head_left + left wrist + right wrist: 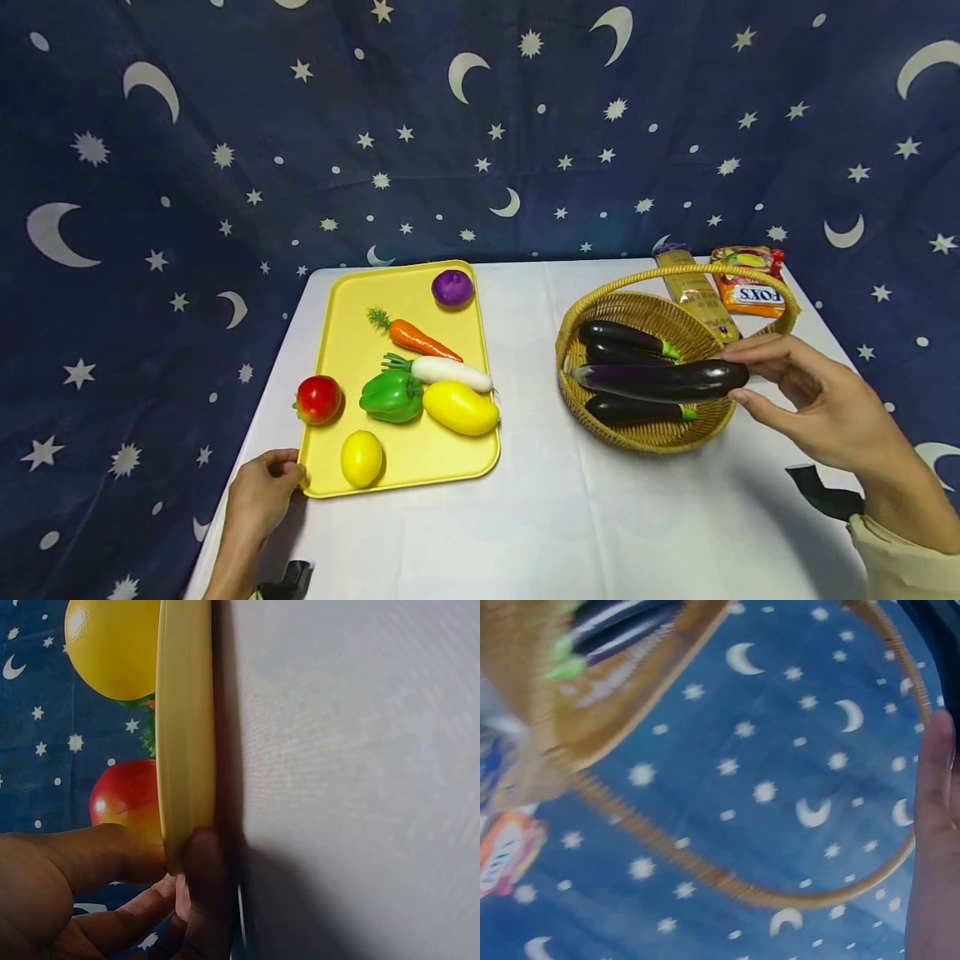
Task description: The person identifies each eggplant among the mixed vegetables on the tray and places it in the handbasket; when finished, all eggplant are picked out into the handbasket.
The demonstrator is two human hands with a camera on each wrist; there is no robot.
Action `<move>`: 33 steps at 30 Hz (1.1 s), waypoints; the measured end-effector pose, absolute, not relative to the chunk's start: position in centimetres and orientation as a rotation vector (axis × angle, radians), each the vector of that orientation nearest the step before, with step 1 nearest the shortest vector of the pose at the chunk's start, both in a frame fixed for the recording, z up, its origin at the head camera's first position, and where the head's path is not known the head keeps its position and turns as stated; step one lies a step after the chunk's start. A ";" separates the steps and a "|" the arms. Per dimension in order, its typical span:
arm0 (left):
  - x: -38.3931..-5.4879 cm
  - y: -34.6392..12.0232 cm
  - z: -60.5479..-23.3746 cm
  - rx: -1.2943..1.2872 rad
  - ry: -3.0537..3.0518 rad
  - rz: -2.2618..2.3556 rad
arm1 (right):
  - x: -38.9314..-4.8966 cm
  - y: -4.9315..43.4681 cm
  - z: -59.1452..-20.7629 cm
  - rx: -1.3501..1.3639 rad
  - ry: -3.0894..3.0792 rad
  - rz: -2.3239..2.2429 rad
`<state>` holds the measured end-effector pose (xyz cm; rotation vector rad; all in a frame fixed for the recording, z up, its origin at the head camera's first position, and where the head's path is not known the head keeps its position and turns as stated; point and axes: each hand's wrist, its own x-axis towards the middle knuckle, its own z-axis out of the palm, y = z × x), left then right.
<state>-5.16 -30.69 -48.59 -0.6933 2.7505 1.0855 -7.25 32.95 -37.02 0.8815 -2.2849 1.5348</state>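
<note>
My right hand pinches one end of a long dark purple eggplant between thumb and fingers, holding it level over a wicker basket. More eggplants with green stems, such as one near the front, lie in the basket, partly hidden by the held one. On the left, my left hand grips the near left corner of a yellow tray. The left wrist view shows the thumb and fingers on either side of the tray's edge. In the right wrist view the held eggplant is mostly cut off.
The tray carries a tomato, lemon, green pepper, mango, white radish, carrot and purple onion. Behind the basket's raised handle lie a tan packet and a FOX'S bag.
</note>
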 end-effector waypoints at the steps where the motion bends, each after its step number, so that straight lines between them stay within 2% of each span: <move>1: -5.2 -30.7 -48.6 -0.691 2.754 1.085 | -7.3 33.4 -37.2 0.845 -2.341 1.468; 6: -5.1 -30.9 -48.4 -0.678 2.743 1.113 | -8.3 34.0 -38.4 0.758 -2.524 1.221; 17: -5.2 -30.8 -48.4 -0.707 2.703 1.140 | -10.6 33.7 -41.2 0.648 -2.692 1.276; 26: -5.5 -30.7 -48.3 -0.701 2.701 1.123 | -10.9 34.3 -42.4 0.507 -2.930 1.039; 33: -5.3 -30.8 -48.6 -0.710 2.703 1.127 | -11.5 34.5 -42.2 0.577 -3.062 0.799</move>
